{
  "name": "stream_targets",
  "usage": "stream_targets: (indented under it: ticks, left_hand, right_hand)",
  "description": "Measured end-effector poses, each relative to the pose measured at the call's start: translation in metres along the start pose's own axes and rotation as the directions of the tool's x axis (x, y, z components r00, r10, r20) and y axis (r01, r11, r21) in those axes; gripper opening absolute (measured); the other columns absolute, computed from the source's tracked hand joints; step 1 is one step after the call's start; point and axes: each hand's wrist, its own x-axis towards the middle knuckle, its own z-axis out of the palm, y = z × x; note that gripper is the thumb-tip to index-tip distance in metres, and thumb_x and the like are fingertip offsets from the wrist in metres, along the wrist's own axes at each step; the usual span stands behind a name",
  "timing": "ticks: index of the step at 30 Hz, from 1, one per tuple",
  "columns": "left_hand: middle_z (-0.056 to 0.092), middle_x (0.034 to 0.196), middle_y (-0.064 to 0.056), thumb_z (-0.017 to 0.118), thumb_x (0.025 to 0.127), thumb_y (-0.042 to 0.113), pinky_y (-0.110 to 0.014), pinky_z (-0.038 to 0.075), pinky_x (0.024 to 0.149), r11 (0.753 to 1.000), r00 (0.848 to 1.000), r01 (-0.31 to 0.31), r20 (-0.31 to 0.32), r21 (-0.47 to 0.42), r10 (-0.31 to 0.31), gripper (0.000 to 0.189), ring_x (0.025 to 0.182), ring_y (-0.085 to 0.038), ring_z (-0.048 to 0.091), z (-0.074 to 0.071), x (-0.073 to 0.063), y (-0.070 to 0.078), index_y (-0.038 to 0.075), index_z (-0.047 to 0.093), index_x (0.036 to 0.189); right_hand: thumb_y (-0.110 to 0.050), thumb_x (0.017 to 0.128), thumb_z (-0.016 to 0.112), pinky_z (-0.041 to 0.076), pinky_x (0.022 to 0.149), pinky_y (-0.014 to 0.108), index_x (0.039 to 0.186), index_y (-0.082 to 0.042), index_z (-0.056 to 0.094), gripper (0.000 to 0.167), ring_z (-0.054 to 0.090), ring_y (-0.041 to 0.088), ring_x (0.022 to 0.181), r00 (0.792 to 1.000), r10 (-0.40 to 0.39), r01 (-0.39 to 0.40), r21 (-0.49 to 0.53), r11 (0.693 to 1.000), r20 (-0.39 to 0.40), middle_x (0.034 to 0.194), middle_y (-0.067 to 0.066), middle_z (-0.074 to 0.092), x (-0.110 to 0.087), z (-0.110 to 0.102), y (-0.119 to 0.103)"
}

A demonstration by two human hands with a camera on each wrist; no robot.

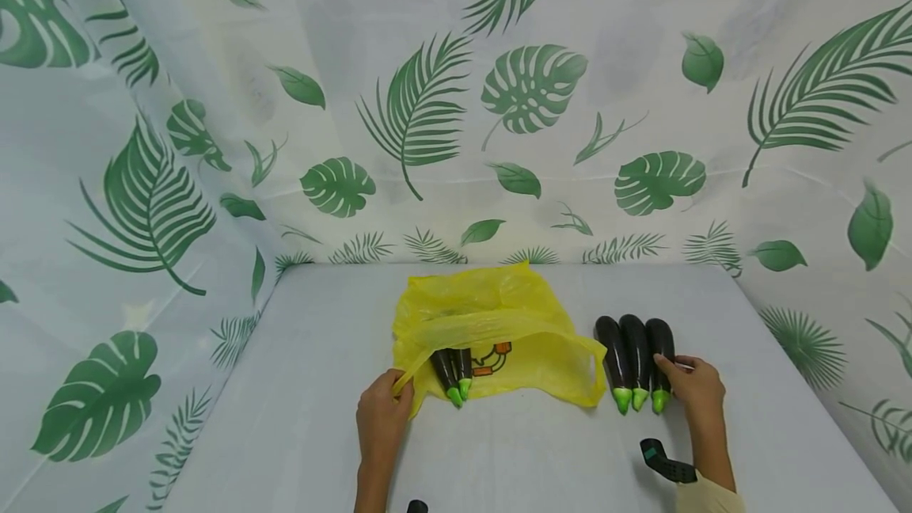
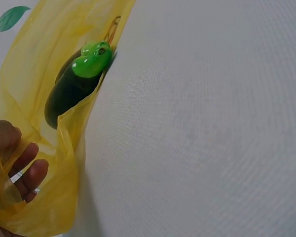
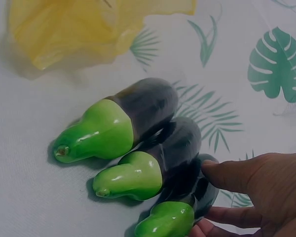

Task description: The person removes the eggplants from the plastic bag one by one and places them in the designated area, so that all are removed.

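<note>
A yellow plastic bag [image 1: 549, 370] lies on the table with its mouth facing me. Two dark eggplants with green stem ends [image 1: 456, 378] rest inside the opening. My left hand [image 1: 385, 410] pinches the bag's left handle; in the left wrist view the film [image 2: 64, 148] passes between thumb and fingers. To the right of the bag, three eggplants lie side by side, stem ends towards me. My right hand [image 1: 694, 382] grips the rightmost eggplant [image 1: 660, 339] from its right side, thumb on top and fingers low along it. Beside it are the middle eggplant [image 3: 175, 148] and the left eggplant [image 3: 148, 106].
The white table [image 1: 285, 418] ends at a leaf-patterned curtain [image 1: 442, 204] at the back and sides. A black device [image 1: 666, 461] is worn at my right wrist. The bag's right handle [image 1: 597, 362] reaches close to the left eggplant of the three.
</note>
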Motion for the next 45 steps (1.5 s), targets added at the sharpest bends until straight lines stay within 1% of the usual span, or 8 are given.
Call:
stream_targets:
  ticks: [6, 26, 30, 34, 38, 41, 43, 45]
  left_hand:
    - [0.060, 0.066, 0.004, 0.073, 0.079, 0.008, -0.023, 0.043, 0.056, 1.000, 1.000, -0.003, -0.021, -0.011, 0.002, 0.005, 0.059, -0.007, 0.047, 0.003, 0.000, -0.003, 0.010, 0.071, 0.084]
    - [0.061, 0.067, 0.004, 0.074, 0.080, 0.011, -0.024, 0.044, 0.057, 1.000, 1.000, 0.006, -0.007, -0.007, -0.006, 0.005, 0.060, -0.007, 0.048, 0.002, 0.001, 0.000, 0.010, 0.070, 0.083]
    - [0.059, 0.065, 0.004, 0.074, 0.080, 0.010, -0.023, 0.043, 0.056, 1.000, 1.000, 0.005, -0.002, -0.006, -0.005, 0.004, 0.059, -0.007, 0.046, 0.002, 0.001, 0.001, 0.009, 0.070, 0.083]
    - [0.059, 0.065, 0.005, 0.074, 0.080, 0.010, -0.023, 0.042, 0.055, 1.000, 1.000, -0.005, -0.006, -0.013, 0.005, 0.005, 0.059, -0.007, 0.046, 0.001, 0.001, 0.001, 0.009, 0.070, 0.082]
    - [0.060, 0.065, 0.005, 0.074, 0.080, 0.010, -0.023, 0.043, 0.055, 1.000, 1.000, -0.018, -0.012, -0.017, 0.018, 0.004, 0.059, -0.006, 0.047, 0.001, 0.001, 0.000, 0.009, 0.071, 0.083]
    - [0.060, 0.066, 0.005, 0.074, 0.081, 0.010, -0.023, 0.043, 0.056, 1.000, 1.000, -0.021, -0.013, -0.015, 0.021, 0.004, 0.059, -0.006, 0.047, 0.000, 0.001, 0.001, 0.009, 0.071, 0.083]
    - [0.061, 0.066, 0.005, 0.074, 0.081, 0.010, -0.023, 0.043, 0.056, 1.000, 1.000, -0.019, -0.012, -0.015, 0.019, 0.004, 0.059, -0.007, 0.047, 0.001, 0.001, 0.000, 0.009, 0.071, 0.083]
    - [0.061, 0.066, 0.005, 0.074, 0.080, 0.010, -0.023, 0.044, 0.056, 1.000, 1.000, -0.014, -0.006, -0.015, 0.014, 0.005, 0.059, -0.006, 0.047, 0.001, 0.001, 0.001, 0.008, 0.071, 0.084]
  right_hand:
    - [-0.040, 0.094, 0.055, 0.053, 0.069, 0.038, 0.134, 0.014, 0.043, 0.068, 0.054, 0.049, 0.111, 1.000, 0.009, -0.009, 0.016, 1.000, 0.006, 0.131, 0.038, 0.048, 0.001, 0.001, 0.002]
    - [-0.042, 0.095, 0.053, 0.050, 0.061, 0.030, 0.135, 0.014, 0.042, 0.070, 0.057, 0.048, 0.108, 1.000, -0.019, 0.019, 0.005, 1.000, 0.003, 0.131, 0.038, 0.050, -0.001, 0.000, 0.001]
    - [-0.041, 0.096, 0.052, 0.052, 0.069, 0.040, 0.134, 0.015, 0.042, 0.068, 0.056, 0.050, 0.108, 0.999, -0.050, 0.050, -0.013, 0.999, -0.021, 0.127, 0.038, 0.052, -0.002, 0.000, 0.002]
    - [-0.038, 0.097, 0.052, 0.049, 0.078, 0.053, 0.131, 0.016, 0.045, 0.064, 0.054, 0.051, 0.106, 0.992, -0.099, 0.096, -0.033, 0.995, -0.084, 0.121, 0.040, 0.053, -0.004, 0.000, 0.001]
    - [-0.033, 0.097, 0.051, 0.043, 0.086, 0.060, 0.129, 0.015, 0.048, 0.058, 0.049, 0.052, 0.110, 0.972, -0.157, 0.155, -0.026, 0.988, -0.177, 0.121, 0.040, 0.052, -0.010, -0.001, -0.007]
    - [-0.028, 0.098, 0.052, 0.036, 0.092, 0.063, 0.127, 0.014, 0.051, 0.051, 0.044, 0.052, 0.114, 0.942, -0.216, 0.226, 0.010, 0.974, -0.257, 0.121, 0.039, 0.051, -0.017, -0.001, -0.018]
    - [-0.023, 0.097, 0.053, 0.035, 0.092, 0.062, 0.123, 0.013, 0.055, 0.045, 0.045, 0.050, 0.113, 0.906, -0.279, 0.303, 0.027, 0.953, -0.317, 0.118, 0.037, 0.053, -0.023, 0.001, -0.026]
    - [-0.019, 0.096, 0.055, 0.038, 0.088, 0.055, 0.118, 0.013, 0.059, 0.039, 0.048, 0.047, 0.111, 0.864, -0.342, 0.381, 0.035, 0.924, -0.371, 0.114, 0.033, 0.056, -0.028, 0.005, -0.034]
